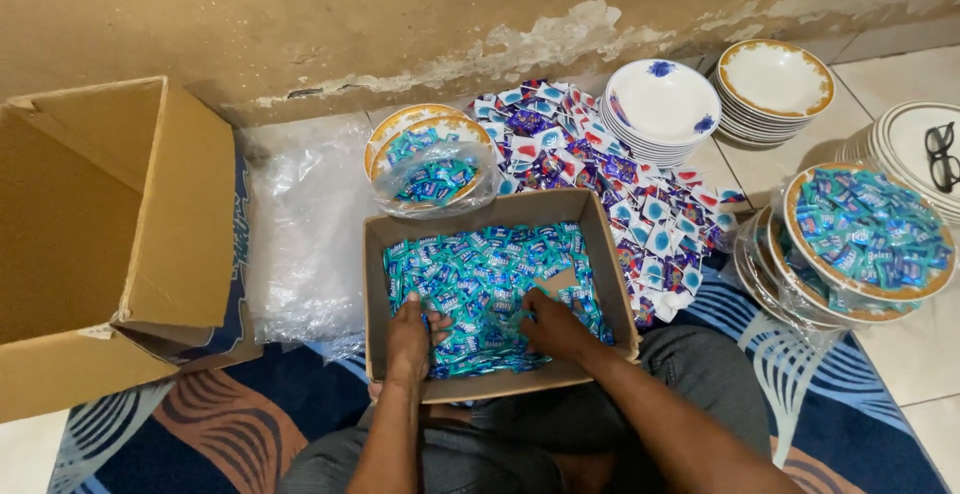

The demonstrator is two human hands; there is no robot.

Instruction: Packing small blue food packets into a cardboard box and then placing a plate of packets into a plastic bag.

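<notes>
Both hands reach down into a shallow cardboard box (497,216) on the lap: left hand (410,339) and right hand (552,326), fingers loosely curled, resting on the teal candy sachets (480,279) filling it.

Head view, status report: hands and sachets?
Left hand and right hand both down in the small cardboard box, fingers spread among teal sachets. Grasp unclear. Nothing blocking.

- Left hand (410,336): palm down inside the small cardboard box (385,254), near its left wall, fingers curled loosely.
- Right hand (552,326): palm down toward the box's middle, fingers bent, forearm slanting in from lower right.
</notes>
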